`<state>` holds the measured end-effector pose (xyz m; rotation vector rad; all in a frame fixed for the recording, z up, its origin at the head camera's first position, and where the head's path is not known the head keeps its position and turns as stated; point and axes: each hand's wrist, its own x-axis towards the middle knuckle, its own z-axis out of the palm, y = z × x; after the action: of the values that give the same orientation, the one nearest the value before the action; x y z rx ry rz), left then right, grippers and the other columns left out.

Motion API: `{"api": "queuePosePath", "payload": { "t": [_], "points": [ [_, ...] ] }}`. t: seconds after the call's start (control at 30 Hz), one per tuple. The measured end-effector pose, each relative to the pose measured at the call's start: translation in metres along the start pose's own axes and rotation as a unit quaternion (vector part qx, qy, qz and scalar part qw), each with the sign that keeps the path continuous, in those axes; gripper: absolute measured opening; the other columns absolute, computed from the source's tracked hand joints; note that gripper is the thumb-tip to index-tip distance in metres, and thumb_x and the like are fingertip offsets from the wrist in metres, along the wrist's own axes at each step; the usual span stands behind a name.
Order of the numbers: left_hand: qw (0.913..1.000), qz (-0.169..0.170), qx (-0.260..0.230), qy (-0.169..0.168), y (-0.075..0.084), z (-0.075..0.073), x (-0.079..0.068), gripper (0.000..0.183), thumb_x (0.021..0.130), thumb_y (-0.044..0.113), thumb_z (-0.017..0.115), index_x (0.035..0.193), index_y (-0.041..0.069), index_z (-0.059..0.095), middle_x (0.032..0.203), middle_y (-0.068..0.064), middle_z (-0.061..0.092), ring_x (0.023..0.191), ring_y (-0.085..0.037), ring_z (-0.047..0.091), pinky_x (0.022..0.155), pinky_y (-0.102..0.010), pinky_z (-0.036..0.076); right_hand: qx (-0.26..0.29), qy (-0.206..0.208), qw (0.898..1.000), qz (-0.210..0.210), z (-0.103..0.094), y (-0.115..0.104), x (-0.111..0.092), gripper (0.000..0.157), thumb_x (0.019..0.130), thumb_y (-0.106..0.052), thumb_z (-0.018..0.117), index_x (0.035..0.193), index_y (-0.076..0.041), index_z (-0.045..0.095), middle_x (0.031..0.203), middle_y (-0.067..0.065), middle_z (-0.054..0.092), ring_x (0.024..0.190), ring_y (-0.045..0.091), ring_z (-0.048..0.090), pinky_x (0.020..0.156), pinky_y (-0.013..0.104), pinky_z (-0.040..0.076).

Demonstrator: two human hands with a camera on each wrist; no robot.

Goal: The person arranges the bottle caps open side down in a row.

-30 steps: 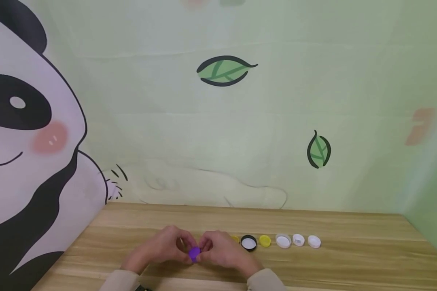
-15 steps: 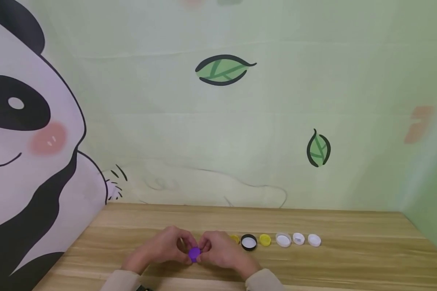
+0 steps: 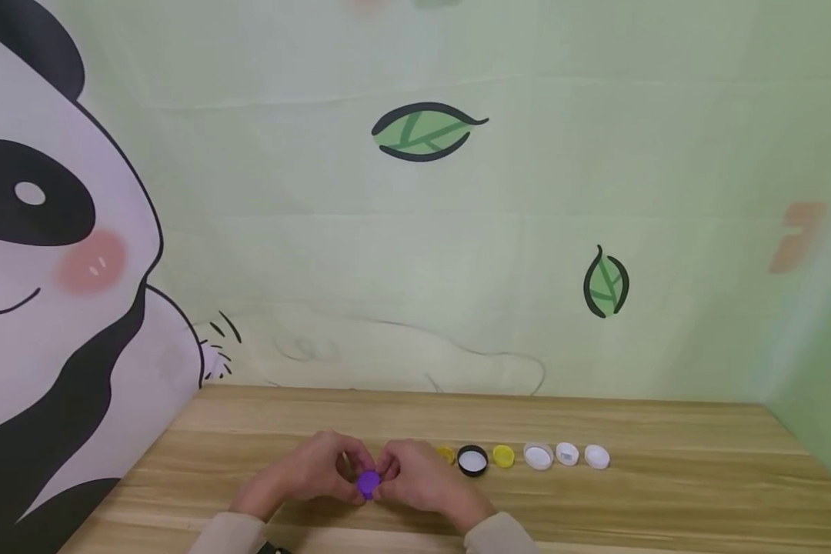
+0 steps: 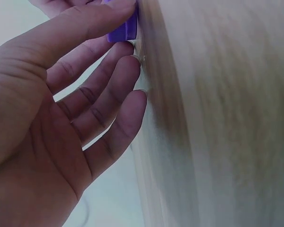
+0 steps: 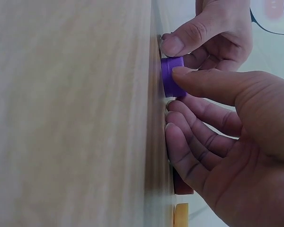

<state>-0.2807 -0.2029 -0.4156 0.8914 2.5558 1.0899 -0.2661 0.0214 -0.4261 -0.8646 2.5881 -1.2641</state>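
A purple bottle cap (image 3: 369, 485) with a ribbed side sits low at the table, between both hands in the head view. My left hand (image 3: 318, 465) pinches it from the left with thumb and forefinger. From the other side, my right hand (image 3: 418, 477) grips it the same way; the right wrist view has that thumb on top of the cap (image 5: 170, 78). The other fingers of each hand curve loosely, their tips close to the wood. In the left wrist view the cap (image 4: 123, 29) is partly covered by the left thumb.
On the wooden table (image 3: 665, 508), a row of caps runs rightward: a yellow one (image 3: 446, 455) partly behind my right hand, a black-rimmed one (image 3: 473, 461), another yellow one (image 3: 503, 456) and several whitish ones (image 3: 538, 456). A dark red piece (image 5: 183, 186) shows beneath the right fingers.
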Motion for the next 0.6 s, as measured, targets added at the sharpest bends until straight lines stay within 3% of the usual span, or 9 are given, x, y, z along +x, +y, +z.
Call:
{"api": "queuePosePath", "payload": {
  "t": [0.27,0.6],
  "points": [
    [0.9999,-0.012,0.004,-0.006,0.0011,0.0004,-0.0019,0.028,0.079,0.01,0.094,0.102,0.013,0.078,0.092,0.005,0.072,0.081,-0.011,0.068,0.072,-0.025,0.055,0.006,-0.006,1.0,0.03,0.0026,-0.0027,-0.0021,0.02,0.085,-0.006,0.086,0.093,-0.01,0.069,0.08,-0.006,0.064,0.075,0.007,0.059,0.072,0.025,0.052],
    [0.9999,-0.014,0.005,-0.001,0.0043,-0.0005,-0.0019,0.029,0.078,0.012,0.095,0.102,0.013,0.078,0.094,0.004,0.073,0.084,-0.015,0.068,0.074,-0.026,0.054,-0.003,-0.005,1.0,0.029,0.001,-0.0035,-0.001,0.02,0.085,-0.007,0.087,0.094,-0.009,0.069,0.081,-0.007,0.064,0.076,0.006,0.059,0.073,0.025,0.052]
  ]
}}
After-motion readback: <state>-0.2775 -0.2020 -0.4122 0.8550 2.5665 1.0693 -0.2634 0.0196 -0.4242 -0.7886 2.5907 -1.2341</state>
